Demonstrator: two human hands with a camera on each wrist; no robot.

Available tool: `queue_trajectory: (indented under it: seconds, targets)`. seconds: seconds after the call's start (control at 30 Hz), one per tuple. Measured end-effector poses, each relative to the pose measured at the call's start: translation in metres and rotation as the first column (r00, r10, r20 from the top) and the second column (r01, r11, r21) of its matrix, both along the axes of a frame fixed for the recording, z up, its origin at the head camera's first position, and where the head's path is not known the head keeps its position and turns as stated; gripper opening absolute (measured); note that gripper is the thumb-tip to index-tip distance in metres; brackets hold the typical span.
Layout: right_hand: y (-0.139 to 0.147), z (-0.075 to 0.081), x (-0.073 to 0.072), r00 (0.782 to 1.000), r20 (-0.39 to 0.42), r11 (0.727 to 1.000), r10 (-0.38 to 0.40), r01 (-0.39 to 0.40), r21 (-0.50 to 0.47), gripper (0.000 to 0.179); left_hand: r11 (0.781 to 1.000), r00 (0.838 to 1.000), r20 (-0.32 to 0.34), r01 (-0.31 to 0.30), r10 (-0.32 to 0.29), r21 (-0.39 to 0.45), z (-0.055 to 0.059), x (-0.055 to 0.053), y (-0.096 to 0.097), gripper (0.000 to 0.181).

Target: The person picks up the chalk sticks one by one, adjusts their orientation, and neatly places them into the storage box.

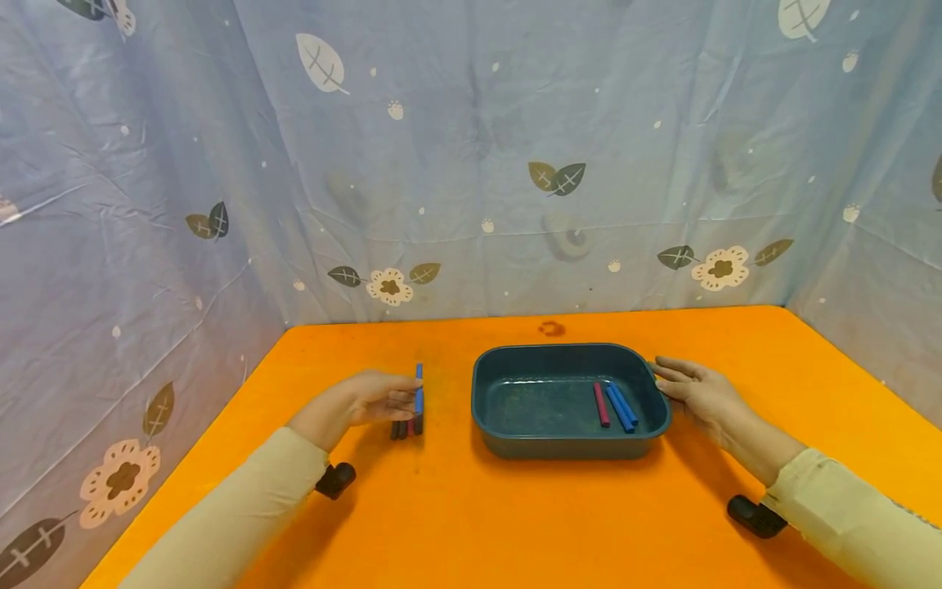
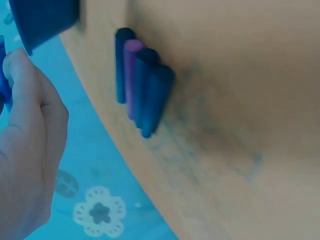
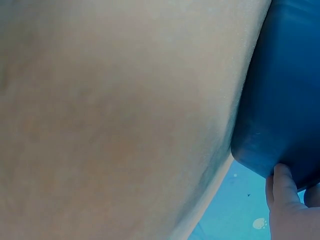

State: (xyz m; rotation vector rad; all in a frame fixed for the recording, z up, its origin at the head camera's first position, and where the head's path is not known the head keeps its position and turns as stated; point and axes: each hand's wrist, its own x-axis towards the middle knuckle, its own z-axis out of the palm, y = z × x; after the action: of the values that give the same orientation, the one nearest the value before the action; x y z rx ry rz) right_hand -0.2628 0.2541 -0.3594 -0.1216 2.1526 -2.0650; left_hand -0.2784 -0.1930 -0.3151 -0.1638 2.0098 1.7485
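Observation:
My left hand (image 1: 377, 397) pinches a slim blue stick (image 1: 419, 400) upright between thumb and fingers, over the left side of the table. Just below it, a short row of sticks (image 2: 145, 92), dark ones and a reddish one, lies side by side on the tabletop. In the left wrist view, the held stick shows only at the left edge. A dark teal tray (image 1: 567, 448) stands to the right, with one red stick (image 1: 602, 405) and two blue sticks (image 1: 622, 407) lying inside. My right hand (image 1: 699, 398) touches the tray's right end with fairly straight fingers.
The orange tabletop (image 1: 441, 523) ends at a patterned curtain (image 1: 456, 188) behind and at both sides. A reddish ring-shaped mark (image 1: 552, 329) shows on the table behind the tray. A black wrist device (image 1: 756, 517) hangs under the right sleeve.

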Motion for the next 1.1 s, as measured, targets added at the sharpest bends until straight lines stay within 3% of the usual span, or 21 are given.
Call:
queue_trajectory:
  seconds: [0.2, 0.33, 0.53, 1.1]
  targets:
    - [-0.005, 0.007, 0.006, 1.0, -0.003, 1.0, -0.008, 0.008, 0.008, 0.062, 0.998, 0.998, -0.012, 0.06, -0.06, -0.022, 0.005, 0.002, 0.016, 0.037]
    - [-0.006, 0.007, 0.006, 1.0, -0.008, 1.0, -0.008, 0.008, 0.015, 0.062, 0.995, 0.995, -0.01, 0.097, -0.097, -0.003, 0.009, 0.003, 0.027, 0.026]
    - [-0.006, 0.005, 0.005, 0.999, -0.033, 1.0, -0.012, 0.012, -0.002, 0.062, 0.995, 0.996, -0.005, 0.094, -0.094, 0.028, 0.015, 0.002, 0.039, 0.013]
    - [-0.005, 0.003, 0.004, 0.999, -0.036, 1.0, -0.011, 0.011, -0.016, 0.062, 0.994, 0.996, 0.022, 0.09, -0.089, -0.056, 0.03, -0.004, 0.081, 0.018]
